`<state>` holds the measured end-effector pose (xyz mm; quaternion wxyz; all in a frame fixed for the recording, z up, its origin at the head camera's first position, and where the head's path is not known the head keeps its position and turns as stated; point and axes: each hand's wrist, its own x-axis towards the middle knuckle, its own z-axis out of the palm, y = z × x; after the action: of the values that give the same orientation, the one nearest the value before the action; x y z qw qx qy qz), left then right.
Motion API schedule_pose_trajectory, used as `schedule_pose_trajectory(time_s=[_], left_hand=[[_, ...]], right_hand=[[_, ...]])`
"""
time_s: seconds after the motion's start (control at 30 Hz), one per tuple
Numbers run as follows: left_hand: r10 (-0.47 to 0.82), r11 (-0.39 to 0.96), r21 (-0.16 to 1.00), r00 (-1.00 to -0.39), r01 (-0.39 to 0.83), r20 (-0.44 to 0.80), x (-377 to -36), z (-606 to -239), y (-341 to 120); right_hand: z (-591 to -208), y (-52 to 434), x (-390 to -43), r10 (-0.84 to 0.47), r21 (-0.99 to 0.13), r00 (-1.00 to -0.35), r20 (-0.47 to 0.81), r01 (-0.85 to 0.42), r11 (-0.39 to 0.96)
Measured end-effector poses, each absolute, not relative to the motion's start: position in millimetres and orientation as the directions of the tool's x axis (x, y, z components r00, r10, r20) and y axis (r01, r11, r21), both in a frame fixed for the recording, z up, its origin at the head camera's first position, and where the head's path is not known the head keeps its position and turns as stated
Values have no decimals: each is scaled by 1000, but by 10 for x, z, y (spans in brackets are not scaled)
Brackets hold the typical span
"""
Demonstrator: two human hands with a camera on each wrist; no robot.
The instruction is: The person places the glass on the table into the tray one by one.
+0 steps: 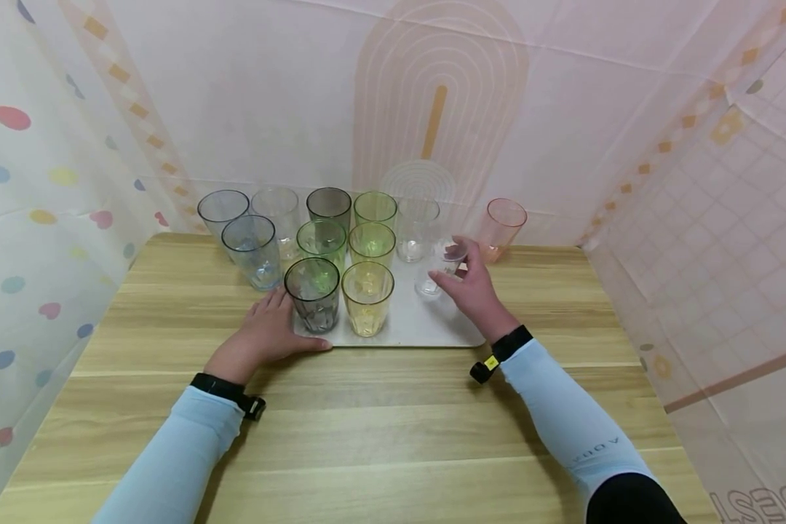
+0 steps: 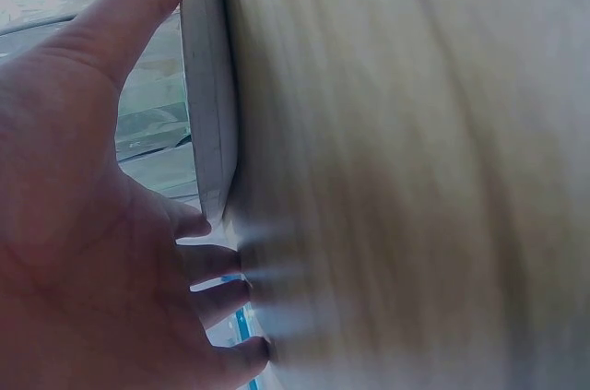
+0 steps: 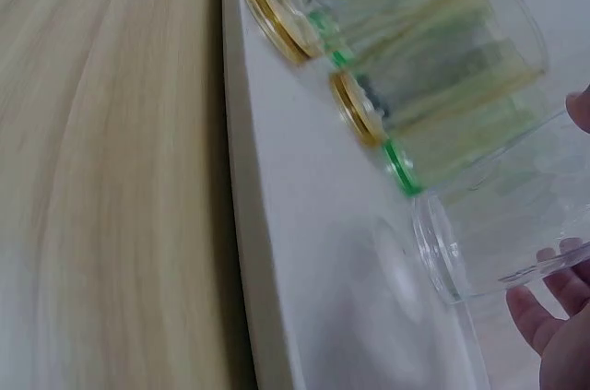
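Observation:
My left hand (image 1: 268,329) lies flat on the wooden table (image 1: 393,422) at the front left corner of a white tray (image 1: 426,329). In the left wrist view its thumb (image 2: 138,12) presses the tray's edge (image 2: 210,104) while the other fingers rest on the table. My right hand (image 1: 461,276) grips a clear cup (image 1: 440,266), held tilted just above the tray's right part. In the right wrist view the clear cup (image 3: 498,233) hangs over the tray (image 3: 313,224) with my fingertips (image 3: 553,312) round it. A grey cup (image 1: 313,295) and a yellow cup (image 1: 367,297) stand at the tray's front.
Several more cups, green, yellow and clear, stand in rows on the tray behind them. A blue cup (image 1: 253,251) and others stand off the tray at the back left, and a pink cup (image 1: 501,227) at the back right. Patterned walls close in three sides.

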<state>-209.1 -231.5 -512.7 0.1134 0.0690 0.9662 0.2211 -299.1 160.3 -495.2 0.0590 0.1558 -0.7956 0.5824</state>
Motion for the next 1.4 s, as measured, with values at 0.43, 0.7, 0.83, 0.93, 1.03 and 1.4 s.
schedule_pose_trajectory(time_s=[0.43, 0.7, 0.83, 0.93, 1.03, 1.4], left_hand=[[182, 893, 441, -967, 87, -178, -2088, -5116, -2304], [182, 904, 418, -964, 87, -194, -2102, -5127, -2297], [184, 904, 417, -965, 92, -187, -2103, -5125, -2297], [185, 904, 417, -964, 91, -189, -2108, -5131, -2302], [184, 902, 423, -965, 91, -185, -2113, -5135, -2306], [179, 903, 420, -967, 88, -182, -2114, -5133, -2289]], right_hand=[[-4991, 1323, -3076, -212, -918, -937, 279, -325, 229], [-5074, 1267, -3085, -204, -933, -946, 252, -293, 209], [-5102, 1275, -3082, -207, -928, -944, 256, -301, 221], [-5118, 1283, -3087, -211, -922, -942, 261, -308, 236], [-5126, 1282, -3091, -218, -917, -939, 265, -315, 245], [-5125, 1264, -3100, -229, -914, -942, 246, -304, 268]])
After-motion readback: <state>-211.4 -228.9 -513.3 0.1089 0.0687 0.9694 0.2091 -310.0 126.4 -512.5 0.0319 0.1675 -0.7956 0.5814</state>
